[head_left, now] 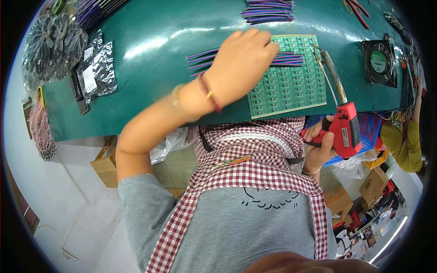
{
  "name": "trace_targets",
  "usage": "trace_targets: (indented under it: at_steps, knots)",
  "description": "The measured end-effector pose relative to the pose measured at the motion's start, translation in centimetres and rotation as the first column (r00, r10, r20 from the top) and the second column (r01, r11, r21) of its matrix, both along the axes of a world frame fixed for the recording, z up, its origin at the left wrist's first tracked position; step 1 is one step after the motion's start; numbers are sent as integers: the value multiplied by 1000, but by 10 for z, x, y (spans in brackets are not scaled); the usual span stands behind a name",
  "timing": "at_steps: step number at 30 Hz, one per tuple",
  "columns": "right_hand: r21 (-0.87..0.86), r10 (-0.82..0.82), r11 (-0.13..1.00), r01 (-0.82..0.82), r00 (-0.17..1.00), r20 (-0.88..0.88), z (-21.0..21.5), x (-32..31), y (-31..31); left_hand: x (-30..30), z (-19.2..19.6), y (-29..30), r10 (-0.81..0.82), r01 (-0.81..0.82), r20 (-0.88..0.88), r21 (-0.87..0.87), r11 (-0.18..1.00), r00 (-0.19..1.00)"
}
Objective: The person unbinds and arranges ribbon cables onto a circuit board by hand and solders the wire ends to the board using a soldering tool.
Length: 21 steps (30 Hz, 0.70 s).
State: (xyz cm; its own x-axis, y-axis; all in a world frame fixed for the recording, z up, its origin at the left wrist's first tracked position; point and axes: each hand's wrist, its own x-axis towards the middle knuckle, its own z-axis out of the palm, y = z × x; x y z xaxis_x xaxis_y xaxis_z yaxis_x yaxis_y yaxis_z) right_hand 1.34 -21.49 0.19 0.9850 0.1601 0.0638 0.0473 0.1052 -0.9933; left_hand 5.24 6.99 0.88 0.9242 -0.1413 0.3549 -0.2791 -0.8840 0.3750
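Note:
My left hand is closed, knuckles up, above the near-middle of the table. Its fingertips are hidden, so what they grip cannot be made out. Striped flat ribbon wires in purple, pink, blue and black pass beneath this hand and stick out on both sides. Under their right ends lies a green circuit board panel made of many small boards. My right hand is wrapped around the handle of a red and black soldering gun. Its metal tip and thin feed tube point away from me, over the panel's right edge.
More striped wires lie at the far edge. Bagged black cables and silvery bags occupy the left. On the right are a black fan and red-handled pliers. A blue basket sits below the table edge; another person's sleeve shows beyond.

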Motion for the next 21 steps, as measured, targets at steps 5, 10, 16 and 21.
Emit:
trace_targets:
  at_steps: [5,10,16,21]
  knots:
    - [23,-34,999,33,998,56,7,1,-6,49,-16,-19,-77,65,-137,-89,994,987]
    - [82,-97,992,96,995,9,2,-4,-12,48,-23,-23,-44,22,-214,-103,994,976]
    - [72,-58,996,56,998,21,2,-3,-8,42,-22,-30,31,-36,-156,-33,999,987]
    - [39,4,999,-5,999,42,3,-5,-9,31,-1,-15,38,-80,-165,-253,964,985]
